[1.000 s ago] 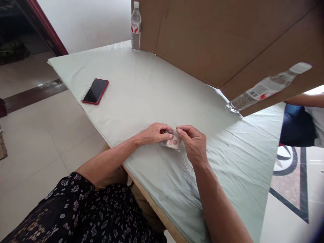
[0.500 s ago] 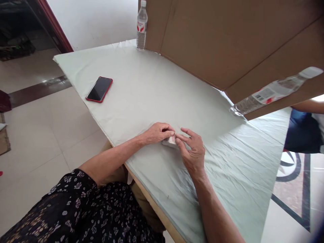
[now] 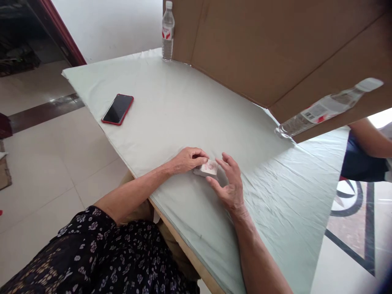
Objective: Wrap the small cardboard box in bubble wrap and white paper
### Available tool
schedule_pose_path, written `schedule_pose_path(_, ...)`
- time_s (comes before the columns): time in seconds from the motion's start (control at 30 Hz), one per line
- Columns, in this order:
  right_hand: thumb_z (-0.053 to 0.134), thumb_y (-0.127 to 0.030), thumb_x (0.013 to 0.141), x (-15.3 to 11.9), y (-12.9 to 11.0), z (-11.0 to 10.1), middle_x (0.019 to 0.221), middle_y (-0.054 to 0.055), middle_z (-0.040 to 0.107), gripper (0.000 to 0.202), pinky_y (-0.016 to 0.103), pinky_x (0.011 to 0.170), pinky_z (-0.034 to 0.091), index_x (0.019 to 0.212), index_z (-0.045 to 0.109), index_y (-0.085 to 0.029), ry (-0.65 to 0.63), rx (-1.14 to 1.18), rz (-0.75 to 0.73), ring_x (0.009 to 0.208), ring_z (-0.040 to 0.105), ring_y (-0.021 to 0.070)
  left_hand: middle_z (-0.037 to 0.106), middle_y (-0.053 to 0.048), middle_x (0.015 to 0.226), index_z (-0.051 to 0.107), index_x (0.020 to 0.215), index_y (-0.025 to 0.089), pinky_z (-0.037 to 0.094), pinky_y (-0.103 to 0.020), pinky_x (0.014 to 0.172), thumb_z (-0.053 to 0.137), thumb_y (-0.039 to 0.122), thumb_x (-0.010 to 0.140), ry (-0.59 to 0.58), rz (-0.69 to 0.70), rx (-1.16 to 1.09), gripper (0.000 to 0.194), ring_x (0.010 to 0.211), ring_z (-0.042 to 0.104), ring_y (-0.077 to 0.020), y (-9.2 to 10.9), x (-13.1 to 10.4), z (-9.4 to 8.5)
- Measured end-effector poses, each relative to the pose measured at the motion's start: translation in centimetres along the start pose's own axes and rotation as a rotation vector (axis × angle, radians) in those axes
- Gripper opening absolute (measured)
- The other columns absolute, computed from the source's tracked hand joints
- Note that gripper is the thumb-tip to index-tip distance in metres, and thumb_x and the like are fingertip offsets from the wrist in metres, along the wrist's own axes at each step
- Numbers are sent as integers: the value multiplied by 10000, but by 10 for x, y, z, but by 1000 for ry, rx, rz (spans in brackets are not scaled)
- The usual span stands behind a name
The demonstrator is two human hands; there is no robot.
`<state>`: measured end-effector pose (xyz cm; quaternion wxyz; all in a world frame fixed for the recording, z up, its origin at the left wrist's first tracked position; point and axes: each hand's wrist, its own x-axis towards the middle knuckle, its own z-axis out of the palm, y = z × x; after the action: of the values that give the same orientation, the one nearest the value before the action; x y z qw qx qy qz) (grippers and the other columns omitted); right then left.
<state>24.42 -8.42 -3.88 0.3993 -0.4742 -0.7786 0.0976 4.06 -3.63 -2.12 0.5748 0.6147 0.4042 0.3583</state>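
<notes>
A small white pack with red print on its top (image 3: 210, 167) lies on the pale cloth of the table; it is too small to tell whether it is a box or a stack of cards. My left hand (image 3: 188, 160) grips its left end, thumb along the top and fingers curled over the far side, hiding that part. Around the right end, my right hand (image 3: 230, 183) is open, its thumb and fingers spread apart. The thumb tip is close to the near right corner; whether it touches, I cannot tell.
A black phone with a red edge (image 3: 118, 109) lies near the table's left edge. Brown cardboard (image 3: 232, 49) stands along the far side, with one bottle (image 3: 167, 32) upright and another bottle (image 3: 324, 110) at its right end. Another person's arm (image 3: 372, 136) shows at far right.
My right hand has opened and drawn back slightly from the pack, uncovering its printed top. My left hand keeps its hold. The whole view has shifted slightly.
</notes>
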Motion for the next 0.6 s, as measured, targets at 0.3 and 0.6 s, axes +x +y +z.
schedule_pose_path(0.3, 711, -474, 833, -5, 2, 1, 1474, 142, 490, 740, 575, 1048, 437, 1481, 391, -316, 95, -64, -43, 1361, 471, 360, 636, -127, 1245, 666, 1184, 133, 490, -351, 923, 617, 425, 826, 44, 45, 203, 464, 1087, 600, -245, 8, -3, -8)
schedule_pose_path(0.6, 738, -557, 776, -6, 25, 8, 1451, 147, 530, 870, 577, 1074, 413, 1508, 350, -291, -145, 136, 160, 1327, 510, 342, 479, -179, 1467, 315, 1530, 140, 327, -517, 1157, 664, 265, 732, -176, 205, 493, 879, 1382, 403, -337, 0, -15, -13)
